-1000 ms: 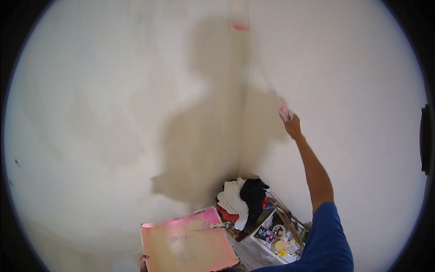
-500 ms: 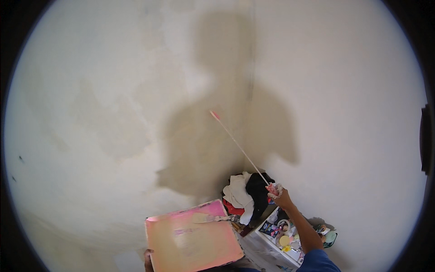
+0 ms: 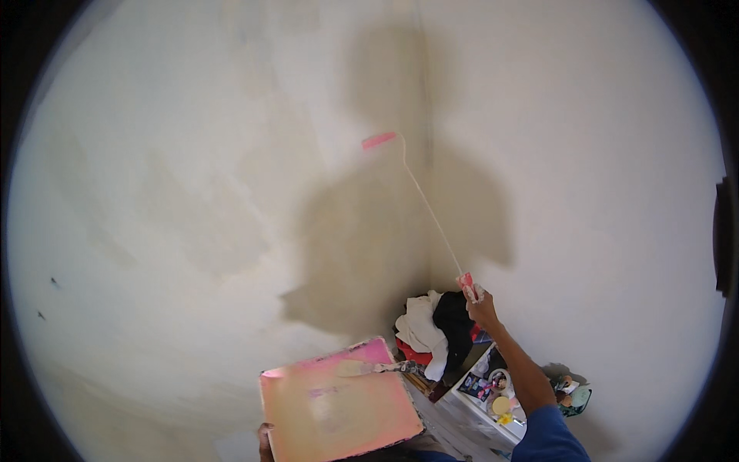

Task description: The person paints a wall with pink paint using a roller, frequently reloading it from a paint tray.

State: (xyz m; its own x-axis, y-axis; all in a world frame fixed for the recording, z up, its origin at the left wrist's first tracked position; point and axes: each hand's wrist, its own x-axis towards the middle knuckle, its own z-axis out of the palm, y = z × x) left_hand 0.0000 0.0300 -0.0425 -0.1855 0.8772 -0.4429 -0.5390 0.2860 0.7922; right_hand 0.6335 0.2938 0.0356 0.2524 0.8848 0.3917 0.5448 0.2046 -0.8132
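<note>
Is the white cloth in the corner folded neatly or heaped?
Heaped: the white cloth droops in loose, uneven creases beside the black cloth.

Both hands (image 3: 483, 308) curled (right arm (image 3: 520, 366) outstretched)

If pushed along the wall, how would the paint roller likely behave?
Its cylindrical pink head should roll readily. The long, thin rod may flex. Gripped at the far end by the right hand, it could feel tip-heavy.
</note>
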